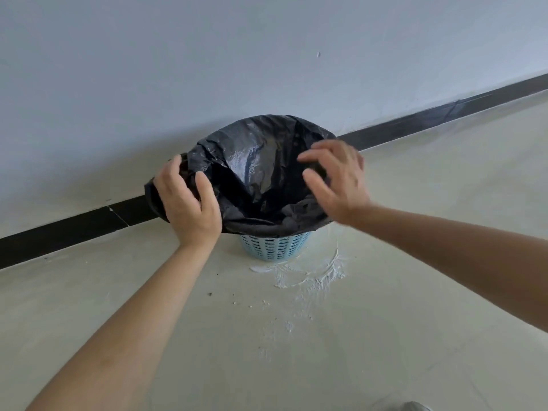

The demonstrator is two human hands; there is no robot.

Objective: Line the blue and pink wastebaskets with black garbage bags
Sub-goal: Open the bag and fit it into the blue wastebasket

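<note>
The blue wastebasket (pixel 274 247) stood on the pale floor (pixel 207 336) close to the wall (pixel 207 69), in front of the black baseboard (pixel 74 229), with a smear of white powder (pixel 311 277) on the floor just beside its base. A black garbage bag (pixel 255 173) sat in it, its mouth spread wide and folded down over the rim so that only the lower slotted part of the basket showed. The left hand (pixel 189 203) was closed on the bag's left edge, fingers curled over the outside and thumb pressed on the inner side, bunching the plastic there. The right hand (pixel 335 179) was over the bag's right edge with its fingers spread and loosely curved; it looked blurred, and whether the fingertips had hold of the plastic or only touched it could not be told.
</note>
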